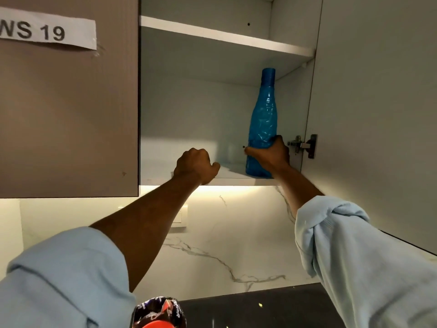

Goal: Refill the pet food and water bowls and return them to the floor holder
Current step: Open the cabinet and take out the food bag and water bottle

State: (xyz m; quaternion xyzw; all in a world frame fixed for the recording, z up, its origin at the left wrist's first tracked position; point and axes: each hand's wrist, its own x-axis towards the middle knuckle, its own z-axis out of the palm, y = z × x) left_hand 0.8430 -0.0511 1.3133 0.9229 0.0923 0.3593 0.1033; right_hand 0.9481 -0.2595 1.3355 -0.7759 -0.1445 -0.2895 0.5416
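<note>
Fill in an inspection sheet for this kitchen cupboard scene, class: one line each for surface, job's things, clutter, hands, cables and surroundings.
Surface: white lower cupboard shelf, bare apart from the bottle.
Job's things: blue bottle upright on that shelf, cap on; pet food bag at bottom edge; bowls not in view.
Clutter: nothing seen.
Hands: right hand gripping the bottle's lower body; left hand fisted at the shelf's front edge.
Cables: nothing seen.
Surroundings: open cupboard door, paper label on the neighbouring closed door, marble backsplash.

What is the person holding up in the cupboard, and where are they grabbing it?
The right hand grips the blue bottle around its lower body. The left hand holds nothing.
</note>
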